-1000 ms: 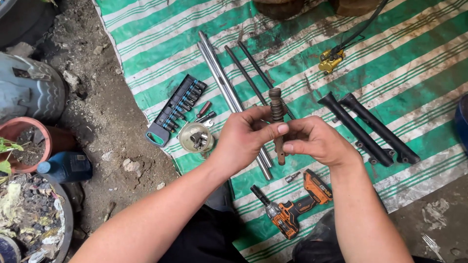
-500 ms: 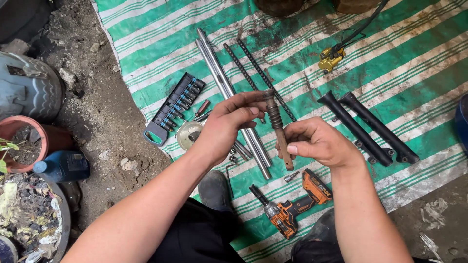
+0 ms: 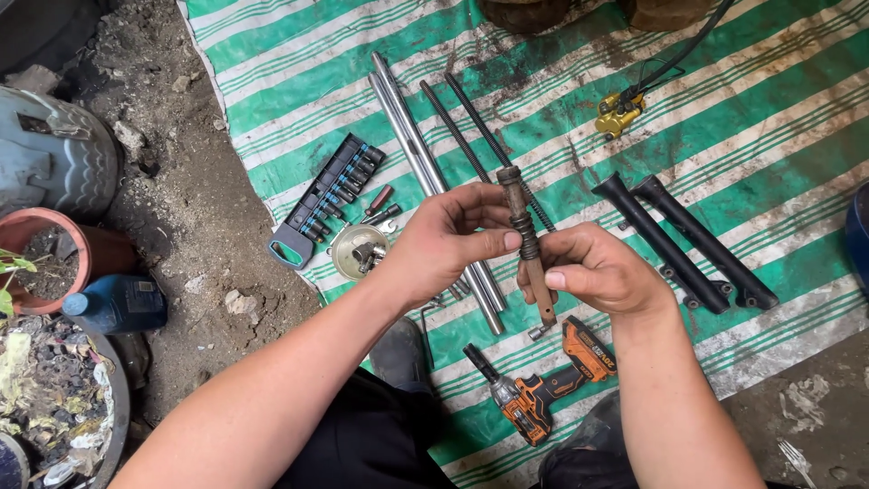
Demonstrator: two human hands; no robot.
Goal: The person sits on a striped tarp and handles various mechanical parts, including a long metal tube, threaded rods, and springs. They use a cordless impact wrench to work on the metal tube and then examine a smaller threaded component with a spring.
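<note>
Centrally, a rusty rod (image 3: 525, 240) is held upright, a little tilted, between both hands above a green-and-white striped mat (image 3: 724, 118) spread on the dirt ground. The left hand (image 3: 444, 244) is closed around its middle, with the thumb pressed against the ribbed section, apparently so that the part is steadied. The right hand (image 3: 602, 272) is wrapped round the lower shaft from the other side, its fingers (image 3: 570, 279) curled shut on it; only the bottom tip is left showing below. By both grips the rod is kept clear of the mat and near eye level, which looks suited to a close inspection.

Beneath the hands, two bright steel tubes (image 3: 425, 172) are laid side by side, and two dark threaded rods (image 3: 471, 136) run parallel just beside them. Long parts seem to have been set out in matching pairs so that nothing is mixed up. Right of the hands, two black legs (image 3: 679, 240) lie together in the same way. A gold caliper (image 3: 618, 111) with its hose rests near the mat's upper edge.

Left of the tubes, a socket rail (image 3: 330, 195) is placed within reach, and a small round dish (image 3: 359, 251) holds loose small parts, presumably so that they are not lost in the dirt. An orange drill (image 3: 543, 389) lies close to the knees. Off the mat, a blue bottle (image 3: 113, 303) and a clay pot (image 3: 45, 254) stand on the ground.
</note>
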